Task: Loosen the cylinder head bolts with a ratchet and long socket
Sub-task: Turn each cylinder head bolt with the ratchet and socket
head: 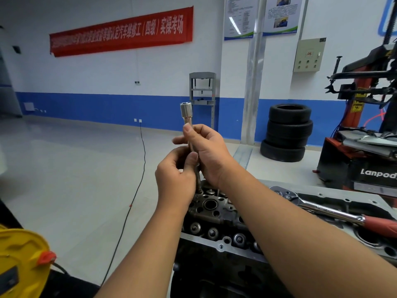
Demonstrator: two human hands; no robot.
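I hold a long chrome socket upright in front of me, its open end pointing up. My right hand grips its shaft near the middle. My left hand pinches the darker lower part of the tool, whose tip reaches down to the cylinder head. The head is dark metal with round valve parts and holes, and sits on the engine block below my hands. A ratchet with a chrome shaft and red handle lies on the block to the right, untouched.
A tyre changer stands at the right, with a stack of tyres by the blue-and-white wall. A grey press frame is behind the socket. A black cable runs across the floor. A yellow reel sits at lower left.
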